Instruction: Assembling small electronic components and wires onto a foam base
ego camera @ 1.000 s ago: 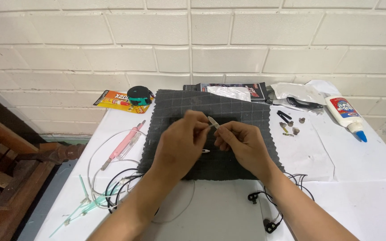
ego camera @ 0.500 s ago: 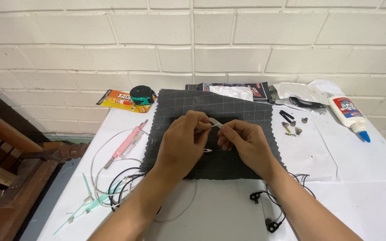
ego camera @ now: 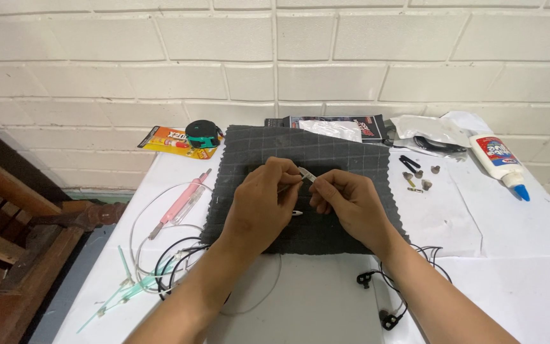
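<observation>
White-painted brick wall at the back; before it a white-covered bench [ego camera: 529, 255], with dark wooden furniture off to the left.

Centre of bench: one dark grey square of grid-stitched cloth [ego camera: 326, 150], laid flat. Both hands work above it.

Left hand [ego camera: 262, 204]: fingers curled, thumb and forefinger pinched on the near end of a small slim white piece [ego camera: 306, 174]. Right hand [ego camera: 345, 200]: fingers likewise curled, fingertips closed on the other side of the same piece, so it is held between the two hands, just above the cloth's middle. What the piece is cannot be told at this size. A small pale oval bit [ego camera: 296, 213] lies on the cloth under the hands.

Left of cloth: one pink pen-shaped tool [ego camera: 179, 204], lying aslant; loops of thin white and black wire [ego camera: 160, 255]; a few pale green plastic sticks [ego camera: 122, 290] near the bench's front corner.

Back left: one orange carded glue packet [ego camera: 170, 139] and, touching it, a round black-and-green tape measure [ego camera: 203, 134].

Back centre: one dark flat packet [ego camera: 370, 124] against the wall, with clear plastic wrapping [ego camera: 428, 127] beside it.

Right of cloth: several small dark and metal parts [ego camera: 418, 175], scattered close together; one white glue bottle with a blue tip [ego camera: 501, 162], lying on its side.

Front, by the right forearm: one black wired earphone set [ego camera: 383, 299], cable tangled.
</observation>
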